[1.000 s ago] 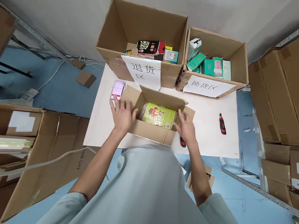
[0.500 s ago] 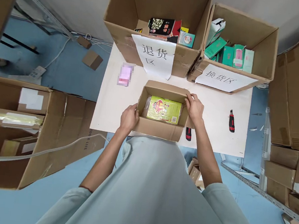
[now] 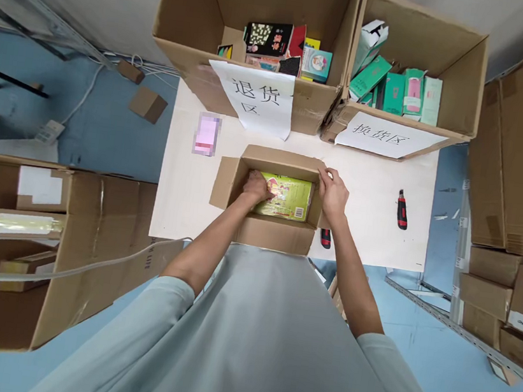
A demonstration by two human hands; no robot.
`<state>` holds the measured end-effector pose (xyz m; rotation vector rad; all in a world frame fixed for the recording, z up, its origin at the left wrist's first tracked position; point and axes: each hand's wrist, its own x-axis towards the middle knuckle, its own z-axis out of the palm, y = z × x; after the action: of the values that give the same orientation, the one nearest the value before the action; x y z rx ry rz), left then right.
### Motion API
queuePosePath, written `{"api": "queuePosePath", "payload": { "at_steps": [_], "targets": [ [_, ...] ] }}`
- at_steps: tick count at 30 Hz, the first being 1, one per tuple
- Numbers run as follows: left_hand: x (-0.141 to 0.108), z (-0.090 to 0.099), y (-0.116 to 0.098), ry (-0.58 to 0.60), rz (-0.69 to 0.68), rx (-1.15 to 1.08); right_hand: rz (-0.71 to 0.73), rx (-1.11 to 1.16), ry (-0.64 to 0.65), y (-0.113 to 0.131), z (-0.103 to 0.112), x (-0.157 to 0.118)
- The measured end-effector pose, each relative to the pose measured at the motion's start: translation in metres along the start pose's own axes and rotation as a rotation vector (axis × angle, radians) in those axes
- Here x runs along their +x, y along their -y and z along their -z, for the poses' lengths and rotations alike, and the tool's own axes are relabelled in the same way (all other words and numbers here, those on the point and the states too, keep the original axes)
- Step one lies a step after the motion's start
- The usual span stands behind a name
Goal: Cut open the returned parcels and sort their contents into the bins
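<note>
At the left of the desk (image 3: 179, 198), a blurred phone-like item (image 3: 207, 132) lies apart from the open carton (image 3: 275, 236). The carton's left flap (image 3: 223, 182) is folded outward; a snag on it may turn the carton. The left hand (image 3: 256, 184) is inside the carton, fingers partly bent at the left end of the green pack (image 3: 290, 200); whether it grips cannot be told. The pack lies inside, between the walls. Caution: lifting from 1 end may tilt the pack, jam it against a wall or let it slip. Cutter 1 (image 3: 325, 238) lies just beside the carton; a sideways shift may push it off the near edge. The right hand (image 3: 334, 193) is nearly closed, fingertips pinching the carton's far right corner. If this pinch slackens, the carton may rise with the pack. Cutter 2 (image 3: 403, 211) lies well apart.
</note>
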<state>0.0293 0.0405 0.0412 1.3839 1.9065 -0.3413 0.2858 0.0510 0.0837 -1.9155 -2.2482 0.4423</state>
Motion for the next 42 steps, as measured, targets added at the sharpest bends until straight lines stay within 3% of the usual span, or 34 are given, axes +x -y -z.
{"api": "queuePosePath", "payload": {
  "at_steps": [3,8,15,17,23,27,30,36,39,42],
  "targets": [
    [0.016,-0.007,-0.004,0.031,0.031,0.051,0.000,0.021,-0.015,0.002,-0.002,0.000],
    [0.028,-0.013,-0.011,-0.021,0.113,0.060,-0.019,0.056,-0.013,0.001,-0.009,0.000],
    [0.019,0.010,0.005,0.019,0.091,-0.075,-0.061,0.107,0.004,-0.002,-0.015,0.000],
    [0.006,0.018,0.007,0.009,0.020,-0.173,-0.053,0.106,-0.003,-0.001,-0.015,-0.001],
    [-0.047,0.040,-0.002,-0.111,-0.398,-0.547,-0.032,0.122,-0.008,-0.001,-0.009,0.000],
    [-0.075,0.075,-0.001,-0.181,-0.589,-0.714,-0.007,0.302,0.001,-0.003,0.011,0.000],
    [-0.097,0.116,0.004,-0.153,-0.742,-0.763,0.070,0.518,-0.050,0.003,0.045,-0.003],
    [-0.155,0.197,-0.005,-0.128,-1.007,-0.619,0.300,0.580,-0.125,0.050,0.117,-0.017],
    [-0.184,0.216,-0.020,-0.113,-1.018,-0.590,0.307,0.770,-0.032,0.072,0.132,-0.025],
    [-0.204,0.223,-0.029,-0.097,-0.985,-0.638,0.259,0.965,-0.032,0.084,0.136,-0.035]
  ]
}}
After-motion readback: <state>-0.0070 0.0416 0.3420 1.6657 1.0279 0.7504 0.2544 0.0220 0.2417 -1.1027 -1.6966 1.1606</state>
